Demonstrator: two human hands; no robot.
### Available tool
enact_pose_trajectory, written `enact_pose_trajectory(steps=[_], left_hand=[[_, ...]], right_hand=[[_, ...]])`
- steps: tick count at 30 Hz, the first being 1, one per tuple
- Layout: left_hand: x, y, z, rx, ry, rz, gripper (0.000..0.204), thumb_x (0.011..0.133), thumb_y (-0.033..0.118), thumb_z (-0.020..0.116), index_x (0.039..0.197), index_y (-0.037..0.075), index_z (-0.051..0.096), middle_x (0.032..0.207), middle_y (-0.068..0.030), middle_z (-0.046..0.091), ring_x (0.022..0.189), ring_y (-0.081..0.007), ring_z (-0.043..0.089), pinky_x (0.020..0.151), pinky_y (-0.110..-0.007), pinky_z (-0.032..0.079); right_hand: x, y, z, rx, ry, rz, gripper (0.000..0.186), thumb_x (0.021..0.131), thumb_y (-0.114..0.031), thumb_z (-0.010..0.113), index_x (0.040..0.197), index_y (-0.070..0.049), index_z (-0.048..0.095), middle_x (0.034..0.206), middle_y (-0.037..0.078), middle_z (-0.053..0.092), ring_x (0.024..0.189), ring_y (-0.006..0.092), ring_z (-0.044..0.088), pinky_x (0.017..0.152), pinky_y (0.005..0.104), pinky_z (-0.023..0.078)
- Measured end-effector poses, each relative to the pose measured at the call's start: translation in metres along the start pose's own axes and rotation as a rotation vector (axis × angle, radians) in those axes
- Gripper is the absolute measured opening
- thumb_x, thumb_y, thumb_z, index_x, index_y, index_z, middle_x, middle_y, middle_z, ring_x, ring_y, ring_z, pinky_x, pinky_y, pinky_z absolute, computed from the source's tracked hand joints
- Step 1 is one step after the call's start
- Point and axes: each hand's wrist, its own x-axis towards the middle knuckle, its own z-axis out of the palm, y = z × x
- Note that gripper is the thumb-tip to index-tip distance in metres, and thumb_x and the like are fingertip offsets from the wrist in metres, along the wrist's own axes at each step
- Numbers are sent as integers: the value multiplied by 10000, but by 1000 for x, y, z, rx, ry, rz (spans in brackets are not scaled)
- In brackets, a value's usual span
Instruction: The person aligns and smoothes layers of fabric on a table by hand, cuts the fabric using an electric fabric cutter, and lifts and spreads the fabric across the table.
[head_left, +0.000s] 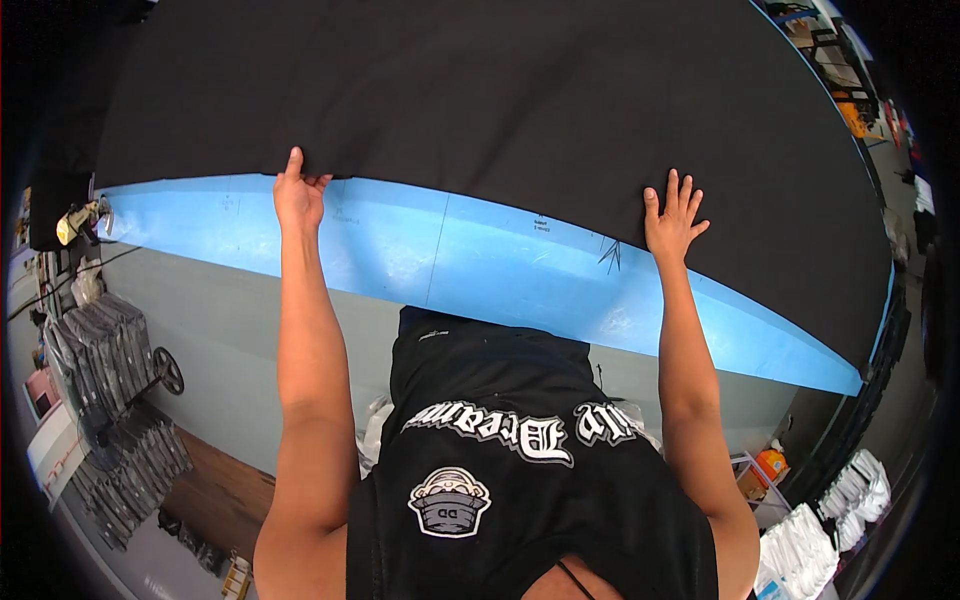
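Note:
A wide sheet of black fabric (500, 110) lies over a blue-topped table (390, 245), leaving a strip of blue along the near side. At the fabric's near edge, my left hand (298, 200) pinches the cloth, one digit stretched over the top and the others curled at the edge, partly hidden. Farther right, my right hand (675, 220) rests flat on the fabric near its edge, fingers spread, holding nothing. Soft wrinkles run across the cloth between and beyond the hands.
A small yellowish device (75, 225) with a cable sits at the table's left end. Dark plastic-wrapped garments (100, 350) hang at the left, near a black handwheel (168, 371). White bundles (800, 550) lie at lower right. My body stands close to the table's front edge.

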Motion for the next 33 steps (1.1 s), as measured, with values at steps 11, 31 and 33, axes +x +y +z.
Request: enact_pose_trajectory(steps=[11,31,33], left_hand=[[-17,49,20,230,-110,199,338,921,319,605,820,16,490,745,-121,618,627,-200,609,553,-325,522],[16,-1,-21,1153,41,546,572,898,420,606,583,-32,452,515,-168,500,474,-243,447,498,-387,401],[15,-1,-21,1180,35,553,573,900,415,606,580,-33,448,512,-170,497,470,-245,446,494,-388,400]], right_hand=[[-15,-12,-6,-42,-9,-172,643,915,-627,348,1463,-296,293,1548,47,204,1437,315,103,1032,711,47],[-15,-8,-6,-49,15,-165,635,906,-621,381,1454,-306,314,1541,29,230,1436,288,132,1061,676,43],[-15,-7,-7,-36,10,-166,638,905,-619,391,1452,-300,319,1539,30,236,1436,288,134,1061,676,40]])
